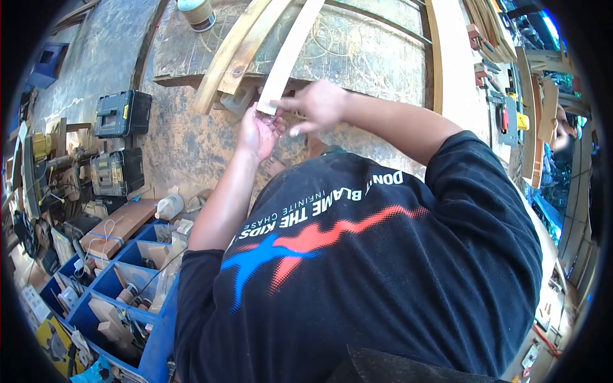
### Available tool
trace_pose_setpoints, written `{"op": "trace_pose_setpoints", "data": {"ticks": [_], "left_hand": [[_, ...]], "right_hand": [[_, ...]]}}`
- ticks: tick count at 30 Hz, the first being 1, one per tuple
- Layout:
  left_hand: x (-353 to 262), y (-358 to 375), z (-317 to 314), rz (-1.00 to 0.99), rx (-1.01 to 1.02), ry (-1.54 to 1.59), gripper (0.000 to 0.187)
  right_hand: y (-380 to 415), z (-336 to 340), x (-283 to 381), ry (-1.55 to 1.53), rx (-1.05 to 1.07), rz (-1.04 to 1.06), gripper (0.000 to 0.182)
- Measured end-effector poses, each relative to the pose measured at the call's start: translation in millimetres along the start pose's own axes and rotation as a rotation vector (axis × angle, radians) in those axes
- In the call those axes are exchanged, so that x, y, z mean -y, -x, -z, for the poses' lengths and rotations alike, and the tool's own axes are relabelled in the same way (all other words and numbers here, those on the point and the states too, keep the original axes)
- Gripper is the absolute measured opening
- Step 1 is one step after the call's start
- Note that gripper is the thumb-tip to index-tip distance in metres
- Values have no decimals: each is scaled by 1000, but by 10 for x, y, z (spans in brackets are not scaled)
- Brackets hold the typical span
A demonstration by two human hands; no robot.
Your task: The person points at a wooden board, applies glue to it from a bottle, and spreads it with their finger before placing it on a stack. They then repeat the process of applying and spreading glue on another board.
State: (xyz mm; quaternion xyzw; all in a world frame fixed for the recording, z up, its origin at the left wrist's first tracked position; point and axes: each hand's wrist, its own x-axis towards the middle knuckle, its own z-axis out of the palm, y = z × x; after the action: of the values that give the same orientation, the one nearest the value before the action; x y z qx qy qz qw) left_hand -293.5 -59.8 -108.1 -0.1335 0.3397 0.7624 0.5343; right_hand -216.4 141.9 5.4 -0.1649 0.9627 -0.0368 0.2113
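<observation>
Against the scarred workbench (191,140), at twelve o'clock, the pale strip's (288,54) end is pinched by left hand (258,131) and right hand (319,105); slippage is risked if either pinch is loosened.

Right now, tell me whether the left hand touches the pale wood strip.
Touching. The head view shows the left hand cupped under the end of the pale wood strip, with the right hand pinching alongside.

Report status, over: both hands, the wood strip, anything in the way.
Left hand cupped under pale wood strip end. Right hand pinching same end from above. Two darker strips lie alongside, nothing blocking.
</observation>
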Motion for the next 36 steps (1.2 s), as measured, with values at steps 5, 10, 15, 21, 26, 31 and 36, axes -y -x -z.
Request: {"op": "trace_pose_setpoints", "data": {"ticks": [5,10,15,21,26,31,36], "left_hand": [[10,18,22,9,-90,-27,42],[-14,29,3,24,-65,-31,34],[7,24,42,18,-88,-57,34],[16,24,36,32,-81,-45,34],[9,16,74,24,-81,-64,34],[-15,49,8,22,-87,-76,35],[16,21,59,0,-119,-77,36]], "right_hand": [[-38,31,-521,-231,-145,-633,93],[99,67,-171,-137,-22,-64,87],[41,-131,-510,-230,-76,-648,96],[76,26,-68,-85,64,-110,88],[-81,143,-671,-66,-9,-452,86],[-50,99,-597,-24,-84,-10,87],[-53,374,-525,13,115,-173,82]]}}
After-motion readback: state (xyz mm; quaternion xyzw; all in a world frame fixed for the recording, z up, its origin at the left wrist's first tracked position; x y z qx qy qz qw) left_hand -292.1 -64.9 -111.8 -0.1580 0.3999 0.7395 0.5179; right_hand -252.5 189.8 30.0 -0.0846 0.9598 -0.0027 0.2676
